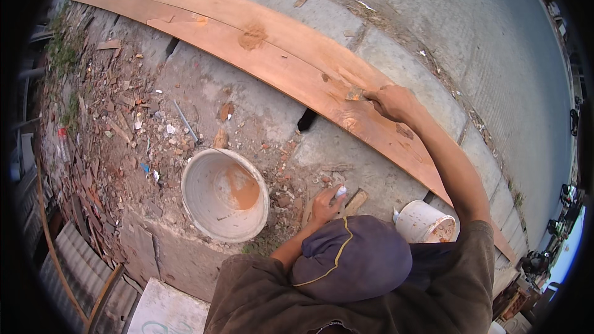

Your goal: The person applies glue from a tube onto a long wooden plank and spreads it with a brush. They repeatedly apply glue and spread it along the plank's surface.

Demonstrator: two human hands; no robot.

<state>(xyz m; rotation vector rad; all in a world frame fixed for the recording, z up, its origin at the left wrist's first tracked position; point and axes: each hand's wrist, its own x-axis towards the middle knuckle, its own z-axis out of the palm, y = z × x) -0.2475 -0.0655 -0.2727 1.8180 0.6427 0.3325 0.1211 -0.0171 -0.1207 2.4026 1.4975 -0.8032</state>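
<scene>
My right hand (394, 104) is closed round a putty knife (354, 94), its blade against a long reddish-brown wooden board (291, 77). Smeared, shiny patches and dark flakes mark the wood around the blade. A second, lighter board (213, 1) lies along its far side, with a small heap of brown powder (252, 36) across them. Low down, near the ground, my left hand (325, 205) is closed on a small white object (341, 191); most of it is hidden in the fingers, so its kind does not show.
A large whitish bucket (190, 201) with orange residue inside stands left of my left hand. To the right is a small white pail (413, 221) holding reddish-brown material. Rubble and wood scraps (127, 105) cover the ground at left. Concrete slabs (427, 77) and a road (495, 37) lie beyond the boards.
</scene>
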